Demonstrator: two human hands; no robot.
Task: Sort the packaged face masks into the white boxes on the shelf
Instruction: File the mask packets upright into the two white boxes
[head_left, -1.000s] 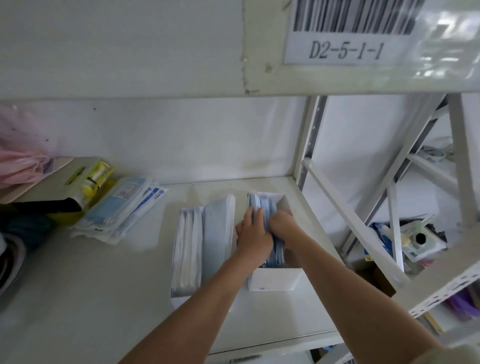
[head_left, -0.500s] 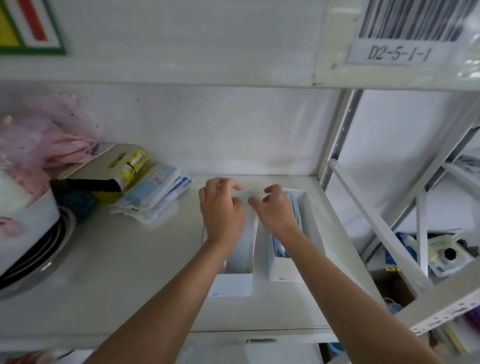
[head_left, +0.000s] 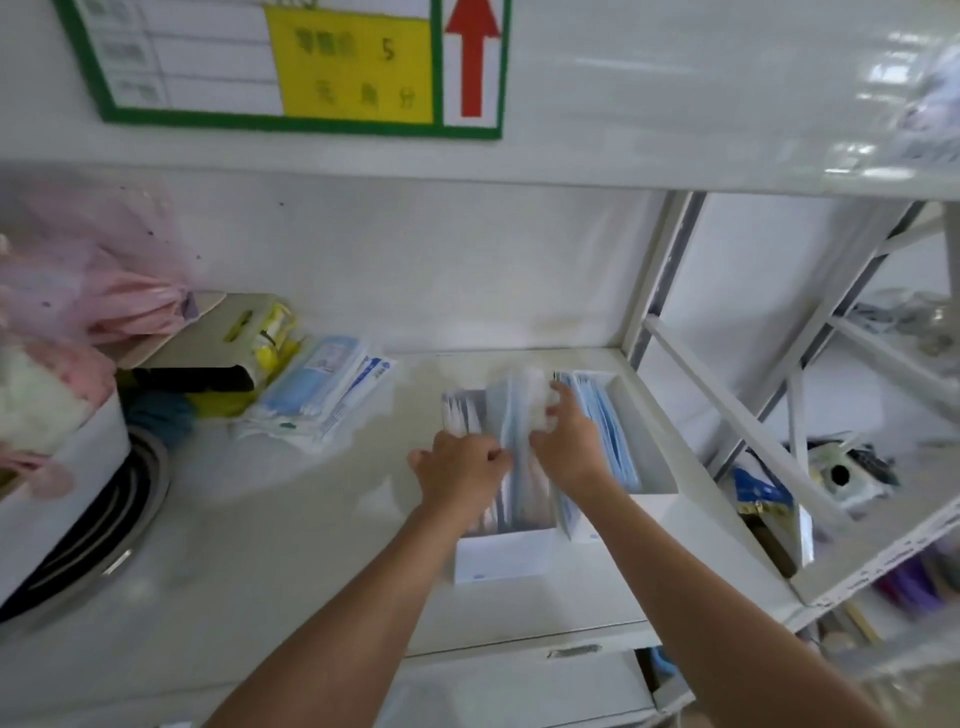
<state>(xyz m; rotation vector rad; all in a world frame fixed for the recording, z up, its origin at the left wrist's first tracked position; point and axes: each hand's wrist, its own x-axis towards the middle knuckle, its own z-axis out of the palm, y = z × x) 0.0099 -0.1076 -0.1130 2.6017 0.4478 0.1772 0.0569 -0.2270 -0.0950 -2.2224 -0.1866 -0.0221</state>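
On the shelf (head_left: 291, 525) I saw two boxes side by side near its right end: the left box (head_left: 501, 558) and the right box (head_left: 647, 457), both with mask packets standing in them. A loose pile of packets (head_left: 322, 400) lay well to their left, before the back wall. My hands (head_left: 462, 470) were over the left box.

White metal shelf (head_left: 291, 519), pale and glossy. White back wall (head_left: 415, 270) behind. Upper left of the frame: green-edged sign (head_left: 291, 67) with yellow panel and red arrow (head_left: 471, 57). At right, grey upright (head_left: 657, 280) and slanted braces (head_left: 737, 421). Soft, even light.
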